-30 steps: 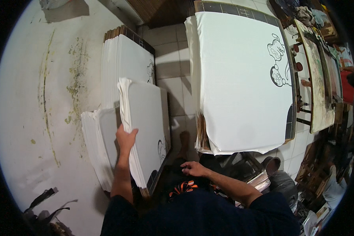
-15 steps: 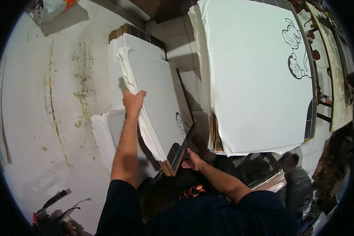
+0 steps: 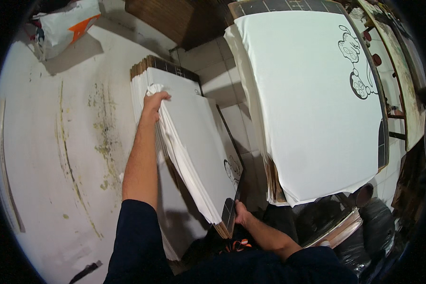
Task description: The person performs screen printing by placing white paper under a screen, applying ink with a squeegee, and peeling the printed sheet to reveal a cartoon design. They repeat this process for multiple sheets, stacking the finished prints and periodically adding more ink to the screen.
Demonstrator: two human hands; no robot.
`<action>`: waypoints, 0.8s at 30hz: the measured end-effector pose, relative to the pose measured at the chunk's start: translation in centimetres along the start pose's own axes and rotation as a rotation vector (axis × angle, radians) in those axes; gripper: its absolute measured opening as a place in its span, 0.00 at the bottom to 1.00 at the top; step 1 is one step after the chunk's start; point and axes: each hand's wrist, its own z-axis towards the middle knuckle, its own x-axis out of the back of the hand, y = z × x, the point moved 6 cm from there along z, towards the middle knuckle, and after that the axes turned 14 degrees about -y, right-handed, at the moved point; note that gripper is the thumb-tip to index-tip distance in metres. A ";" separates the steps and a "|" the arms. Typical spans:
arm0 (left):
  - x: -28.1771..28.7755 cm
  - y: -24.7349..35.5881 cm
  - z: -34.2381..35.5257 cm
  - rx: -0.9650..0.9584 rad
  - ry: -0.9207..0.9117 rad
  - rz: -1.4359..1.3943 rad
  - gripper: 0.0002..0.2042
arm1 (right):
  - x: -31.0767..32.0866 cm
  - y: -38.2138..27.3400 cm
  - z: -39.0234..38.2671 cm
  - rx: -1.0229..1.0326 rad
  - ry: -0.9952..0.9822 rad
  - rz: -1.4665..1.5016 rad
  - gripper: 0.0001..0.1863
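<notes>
A tilted stack of boards covered in white cloth [image 3: 194, 146] lies before me, with brown board edges showing at its near corner. Black line drawings mark the top cloth along its right side. My left hand [image 3: 155, 104] is closed around the bunched cloth at the stack's far left edge, thumb on top. At the near right corner my right hand [image 3: 242, 213] grips the board edge, its fingers partly hidden. Beneath and beyond, another pile of cloth-covered boards [image 3: 170, 78] rests on the white table.
To the right stands a taller pile of cloth-covered boards [image 3: 312, 109] with a similar drawing. The stained white table [image 3: 47, 156] spans the left, holding a white and orange bag [image 3: 66, 31]. Black plastic bags [image 3: 376, 227] sit at lower right, and a long pale board [image 3: 395, 66] beyond.
My right hand, open beside the near corner before, now holds it. My left hand has shifted toward the stack's far end. The view has shifted, revealing more of the bag.
</notes>
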 end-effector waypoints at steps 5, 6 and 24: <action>1.1 -0.3 -0.4 -0.081 -0.114 -0.090 0.29 | -0.4 0.9 1.9 -0.017 0.050 -0.005 0.33; 1.3 -0.5 -1.0 -0.057 -0.098 -0.098 0.31 | -0.2 1.1 2.1 0.006 0.086 -0.037 0.32; -5.2 18.1 -54.4 -0.857 0.295 0.170 0.45 | -3.9 5.7 -8.1 0.067 -0.196 -0.458 0.40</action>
